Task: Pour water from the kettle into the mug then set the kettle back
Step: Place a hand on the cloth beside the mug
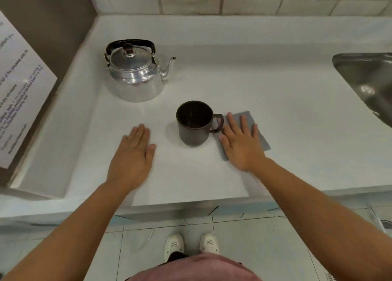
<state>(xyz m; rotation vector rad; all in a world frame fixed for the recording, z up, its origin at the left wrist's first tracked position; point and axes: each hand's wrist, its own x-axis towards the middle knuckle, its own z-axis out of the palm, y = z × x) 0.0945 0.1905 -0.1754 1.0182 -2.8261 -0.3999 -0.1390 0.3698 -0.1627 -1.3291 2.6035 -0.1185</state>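
Observation:
A shiny metal kettle (135, 75) with a black handle and lid knob stands upright on the white counter (212, 79) at the back left, its spout pointing right. A dark brown mug (194, 124) stands upright in front of it, handle to the right, and looks empty. My left hand (133, 153) lies flat on the counter to the left of the mug, fingers together, holding nothing. My right hand (241, 143) rests flat on a grey cloth (252, 132) just right of the mug's handle, fingers spread.
A steel sink (369, 79) is sunk into the counter at the far right. A brown wall panel with a printed notice (19, 85) rises on the left. A tiled wall runs along the back. The counter's front edge is just below my wrists.

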